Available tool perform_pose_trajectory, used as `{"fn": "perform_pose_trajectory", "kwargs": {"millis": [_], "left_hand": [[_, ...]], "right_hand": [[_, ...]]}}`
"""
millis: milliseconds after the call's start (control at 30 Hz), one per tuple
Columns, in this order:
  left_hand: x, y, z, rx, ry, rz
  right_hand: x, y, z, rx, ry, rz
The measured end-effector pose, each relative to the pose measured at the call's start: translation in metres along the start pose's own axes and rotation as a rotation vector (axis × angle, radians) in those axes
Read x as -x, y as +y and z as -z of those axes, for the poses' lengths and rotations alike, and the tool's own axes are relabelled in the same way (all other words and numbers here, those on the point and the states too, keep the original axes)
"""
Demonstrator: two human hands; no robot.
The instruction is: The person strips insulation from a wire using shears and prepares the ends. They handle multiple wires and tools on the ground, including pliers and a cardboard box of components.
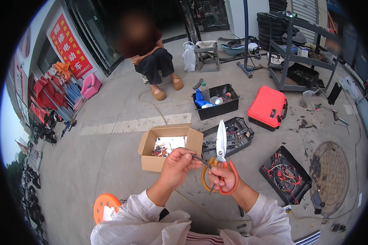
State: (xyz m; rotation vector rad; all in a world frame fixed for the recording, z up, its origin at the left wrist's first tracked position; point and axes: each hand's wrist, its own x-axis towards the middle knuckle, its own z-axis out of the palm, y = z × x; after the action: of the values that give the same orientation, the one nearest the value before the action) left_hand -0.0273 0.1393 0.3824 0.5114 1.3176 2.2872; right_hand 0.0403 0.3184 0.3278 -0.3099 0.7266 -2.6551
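Observation:
In front of me, my left hand (pixel 176 166) pinches one end of a short black cable (pixel 199 159). The cable slants down to my right hand (pixel 225 176), whose fingers appear to press on its other end. That same hand grips a pair of large scissors (pixel 221 143) with orange and yellow handles. Their silver blades point up and away from me and look closed, with the cable passing below them by the handles. Just beyond my left hand is an open cardboard box (pixel 152 163) holding small coloured wire pieces on a white base.
Ahead lie a black parts tray (pixel 246 141), a black bin (pixel 217 111) of bottles and a red case (pixel 268 107). At right, a black tray (pixel 288 199) of wires sits beside a manhole cover (pixel 330 173). An orange stool (pixel 100 206) stands at left. A person (pixel 153 61) sits low opposite.

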Motion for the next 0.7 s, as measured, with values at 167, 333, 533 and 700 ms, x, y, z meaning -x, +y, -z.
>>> {"fn": "perform_pose_trajectory", "kwargs": {"millis": [167,333,533,700], "left_hand": [[-0.003,-0.001,-0.001,0.046,0.010,-0.035],[-0.004,-0.006,-0.006,-0.070,0.002,-0.119],[-0.011,-0.014,-0.007,-0.008,0.015,-0.103],[-0.013,-0.010,-0.009,-0.040,-0.017,-0.086]], "right_hand": [[-0.001,-0.009,-0.006,0.013,0.038,-0.007],[0.003,-0.013,-0.006,0.062,0.096,-0.005],[0.004,-0.015,-0.002,0.007,0.083,-0.001],[0.002,-0.013,0.004,0.067,0.055,-0.032]]}}
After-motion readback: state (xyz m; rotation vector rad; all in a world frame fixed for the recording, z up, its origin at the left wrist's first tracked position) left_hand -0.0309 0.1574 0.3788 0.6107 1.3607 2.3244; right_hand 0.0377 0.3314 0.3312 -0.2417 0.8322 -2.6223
